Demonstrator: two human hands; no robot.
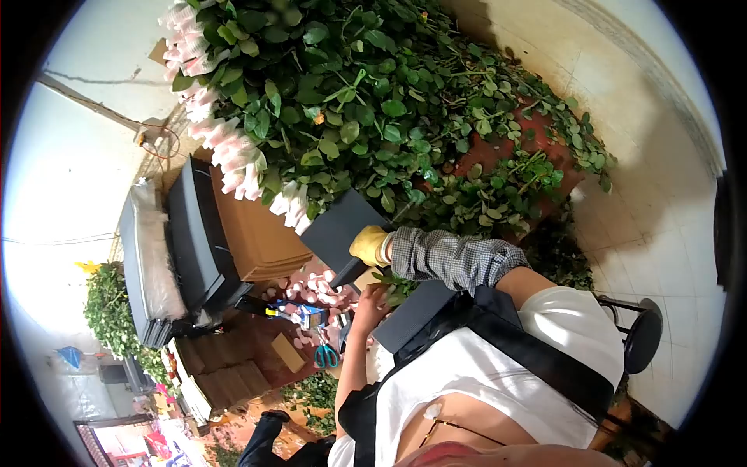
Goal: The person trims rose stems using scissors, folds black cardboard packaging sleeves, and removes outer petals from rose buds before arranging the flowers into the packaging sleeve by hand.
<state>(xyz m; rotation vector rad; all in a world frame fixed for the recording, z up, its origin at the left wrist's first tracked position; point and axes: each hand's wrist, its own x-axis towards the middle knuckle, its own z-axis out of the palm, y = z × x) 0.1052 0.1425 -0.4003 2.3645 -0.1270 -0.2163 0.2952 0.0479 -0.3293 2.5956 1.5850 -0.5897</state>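
Observation:
My right hand (369,246), in a yellow glove below a checked sleeve, lies against a dark flat panel (336,227). Its fingers look curled, and whatever they hold is hidden. My bare left hand (371,308) is just below, fingers bent together beside some green leaves (398,289). What is in them is too small to name. Close to my apron, another dark panel (414,315) slants beneath my hands. Left of my bare hand are teal-handled scissors (326,356) and a blue-and-yellow tool (307,315), amid pale pink pieces (315,289).
A large heap of leafy stems (350,117), with pale pink wrapped heads (233,159) along one side, covers a red surface (537,132). Brown cardboard sheets (253,226) and dark sheets (198,233) are stacked at left. A black stool (643,336) stands at right.

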